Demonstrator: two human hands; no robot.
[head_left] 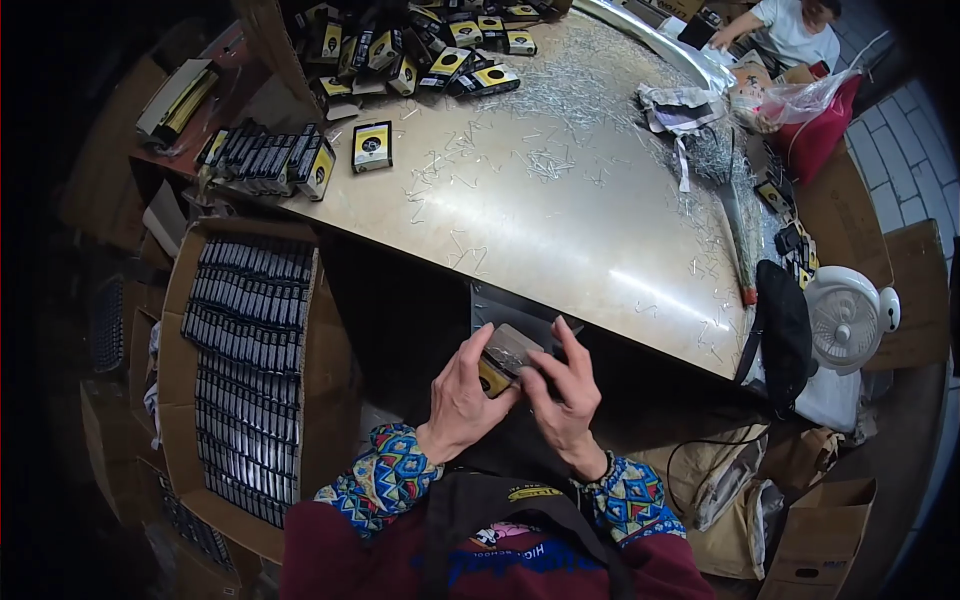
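Note:
My left hand is closed round a small black and yellow cardboard box, held just off the near edge of the table. The box's upper end stands open, and thin shiny wire pieces show at it. From the right side my right hand meets the box with its thumb and bent fingers at the open end. One of its fingers points upward, away from the box. Under the hands is a grey metal tray or drawer, partly hidden by them.
Bent metal wires lie scattered over the metal-topped table. One box stands apart, near a row of boxes and a heap. Left is a carton packed with boxes; right, a white fan. Another person sits across.

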